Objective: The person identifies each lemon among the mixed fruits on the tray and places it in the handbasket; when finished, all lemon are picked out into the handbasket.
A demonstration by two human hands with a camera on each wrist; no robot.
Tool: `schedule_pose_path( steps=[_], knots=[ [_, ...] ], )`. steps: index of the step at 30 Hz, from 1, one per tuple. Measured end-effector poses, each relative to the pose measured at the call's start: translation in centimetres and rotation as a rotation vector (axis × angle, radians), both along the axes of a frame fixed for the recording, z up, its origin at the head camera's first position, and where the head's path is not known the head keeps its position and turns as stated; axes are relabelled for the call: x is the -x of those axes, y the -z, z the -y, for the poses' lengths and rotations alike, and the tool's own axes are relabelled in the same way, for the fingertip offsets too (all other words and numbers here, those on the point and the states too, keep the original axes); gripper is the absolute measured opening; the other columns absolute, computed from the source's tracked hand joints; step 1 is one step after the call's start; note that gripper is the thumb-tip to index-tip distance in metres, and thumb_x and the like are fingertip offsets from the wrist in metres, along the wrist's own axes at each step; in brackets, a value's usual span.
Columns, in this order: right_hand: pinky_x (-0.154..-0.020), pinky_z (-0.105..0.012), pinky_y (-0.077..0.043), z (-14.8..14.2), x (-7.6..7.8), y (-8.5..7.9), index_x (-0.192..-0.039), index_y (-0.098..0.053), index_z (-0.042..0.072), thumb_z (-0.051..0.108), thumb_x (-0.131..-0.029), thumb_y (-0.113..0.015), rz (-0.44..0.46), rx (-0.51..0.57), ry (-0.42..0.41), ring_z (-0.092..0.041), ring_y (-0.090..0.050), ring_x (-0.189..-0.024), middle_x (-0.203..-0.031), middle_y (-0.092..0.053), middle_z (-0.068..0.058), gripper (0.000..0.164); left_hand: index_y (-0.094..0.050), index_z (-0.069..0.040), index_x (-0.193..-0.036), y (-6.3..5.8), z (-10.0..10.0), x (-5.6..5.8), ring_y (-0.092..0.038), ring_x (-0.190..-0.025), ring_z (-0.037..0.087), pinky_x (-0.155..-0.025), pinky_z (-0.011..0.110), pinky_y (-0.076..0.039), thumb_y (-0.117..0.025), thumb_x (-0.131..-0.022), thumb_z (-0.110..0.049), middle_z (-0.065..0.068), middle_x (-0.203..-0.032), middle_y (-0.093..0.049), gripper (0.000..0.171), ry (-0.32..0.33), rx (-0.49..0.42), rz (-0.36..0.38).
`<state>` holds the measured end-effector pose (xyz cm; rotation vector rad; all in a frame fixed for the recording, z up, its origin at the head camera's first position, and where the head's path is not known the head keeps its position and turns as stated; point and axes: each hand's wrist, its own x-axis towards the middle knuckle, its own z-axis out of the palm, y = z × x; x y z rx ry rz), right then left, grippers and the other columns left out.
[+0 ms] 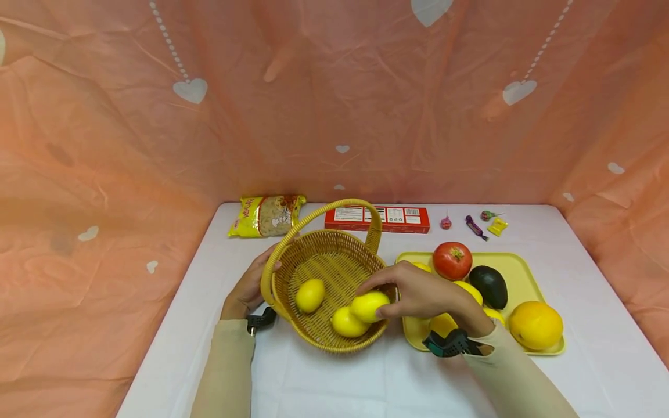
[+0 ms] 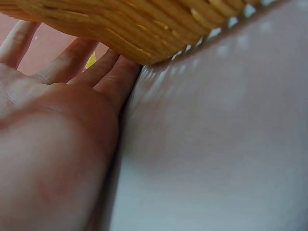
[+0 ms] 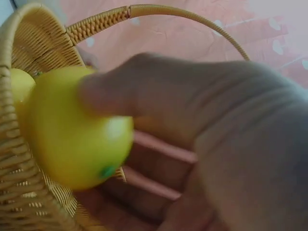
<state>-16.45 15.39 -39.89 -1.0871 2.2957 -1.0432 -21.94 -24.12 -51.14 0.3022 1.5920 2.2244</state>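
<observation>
In the head view the right hand [image 1: 418, 293] pinches a lemon [image 1: 368, 306] between thumb and fingers; the fruit lies at the hand's lower left, near the centre of the frame, its long axis running roughly left to right. It appears within the right rim of the basket [image 1: 334, 268], overlapping a lower lemon [image 1: 347, 324]; whether the two touch I cannot tell. Another lemon [image 1: 310, 295] sits apart, further left. The right hand is much the nearer; the left hand [image 1: 250, 285] rests against the basket's left side, its fingers spread in the left wrist view, tips hidden.
</observation>
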Motion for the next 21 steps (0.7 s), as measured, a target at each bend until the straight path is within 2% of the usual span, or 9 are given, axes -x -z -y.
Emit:
schedule_pose_path(
  steps=[5, 11, 14, 17, 21],
  knots=[
    [-0.103, -0.035, -0.061, 1.3, 0.4, 0.7, -0.134, -0.079, 0.025, 0.016, -0.093, -0.085, 0.079, -0.039, -0.054, -0.009, -0.068, -0.111, -0.128, -0.077, 0.013, 0.043, -0.034, -0.009, -0.172, 0.0, 0.0, -0.1, -0.061, -0.141, 0.010, -0.110, 0.029, -0.058, -0.040, -0.115, -0.003, -0.007, -0.165, -0.053, 0.058, -0.002, 0.012, 0.005],
    [-0.101, -0.035, -0.063, 3.4, 0.0, 1.9, -0.132, -0.080, 0.019, 0.015, -0.092, -0.086, 0.042, -0.018, -0.147, -0.002, -0.067, -0.108, -0.127, -0.078, 0.010, 0.041, -0.035, -0.009, -0.172, -0.1, 0.0, -0.1, -0.060, -0.143, 0.011, -0.112, 0.030, -0.057, -0.041, -0.114, -0.004, -0.006, -0.169, -0.050, 0.058, -0.002, 0.016, 0.005],
    [-0.099, -0.035, -0.064, 4.7, -0.4, 2.7, -0.132, -0.079, 0.018, 0.016, -0.092, -0.088, 0.044, 0.032, -0.135, -0.001, -0.068, -0.108, -0.127, -0.079, 0.008, 0.040, -0.036, -0.010, -0.171, 0.0, 0.0, 0.0, -0.058, -0.145, 0.010, -0.113, 0.030, -0.056, -0.041, -0.114, -0.004, -0.006, -0.170, -0.048, 0.057, -0.002, 0.022, 0.002],
    [-0.103, -0.034, -0.063, 5.9, -0.8, 3.1, -0.133, -0.079, 0.018, 0.019, -0.093, -0.088, 0.033, 0.102, -0.107, -0.004, -0.070, -0.115, -0.130, -0.079, 0.005, 0.040, -0.039, -0.011, -0.170, 0.1, 0.0, 0.1, -0.057, -0.145, 0.011, -0.115, 0.030, -0.055, -0.041, -0.114, -0.004, -0.005, -0.170, -0.048, 0.057, -0.006, 0.026, -0.001],
    [-0.110, -0.035, -0.060, 6.3, -1.3, 2.8, -0.137, -0.077, 0.015, 0.022, -0.094, -0.088, 0.028, 0.170, -0.059, -0.018, -0.073, -0.125, -0.134, -0.078, 0.000, 0.044, -0.043, -0.014, -0.168, 0.3, 0.0, 0.2, -0.056, -0.146, 0.012, -0.117, 0.029, -0.052, -0.040, -0.113, -0.003, -0.005, -0.169, -0.048, 0.056, -0.011, 0.022, 0.000]
  ],
)
